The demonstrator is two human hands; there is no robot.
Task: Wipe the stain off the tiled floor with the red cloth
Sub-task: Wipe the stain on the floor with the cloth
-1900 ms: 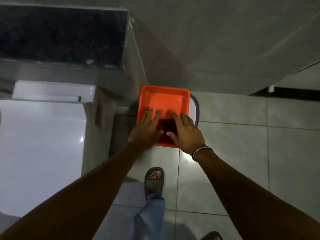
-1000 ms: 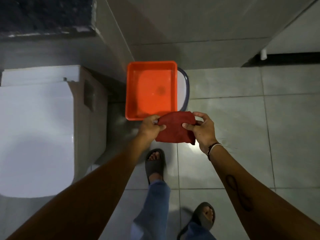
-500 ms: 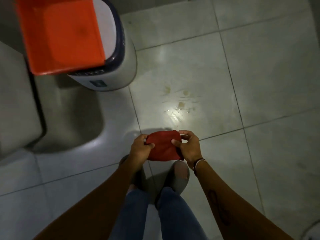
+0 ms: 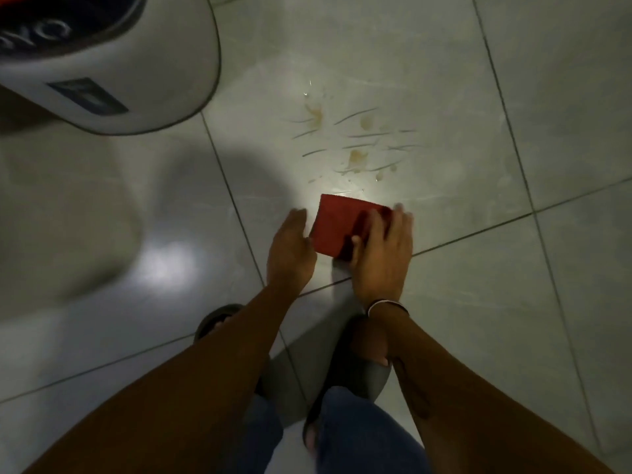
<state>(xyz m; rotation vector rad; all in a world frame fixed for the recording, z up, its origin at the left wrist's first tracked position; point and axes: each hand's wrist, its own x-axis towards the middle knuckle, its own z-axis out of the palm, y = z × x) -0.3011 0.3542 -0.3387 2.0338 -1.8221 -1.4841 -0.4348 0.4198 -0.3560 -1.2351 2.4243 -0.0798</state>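
A folded red cloth point(image 4: 337, 227) is low over the grey tiled floor point(image 4: 478, 80), just short of the stain. The stain point(image 4: 355, 142) is a patch of yellow-brown blots and thin dark streaks on the tile beyond the cloth. My right hand point(image 4: 383, 254) lies on the cloth's right part with fingers spread over it and the thumb at its near edge. My left hand point(image 4: 290, 248) is beside the cloth's left edge, fingers straight; contact with the cloth is unclear.
A white bin with a dark rim point(image 4: 102, 70) stands at the top left, close to the stain. My two feet in dark sandals point(image 4: 359, 367) are right behind my hands. Open tiled floor extends to the right.
The view has dropped close to the floor. The cloth went from held up between both hands to down at the floor, nearer the stain; my left hand has released its grip.
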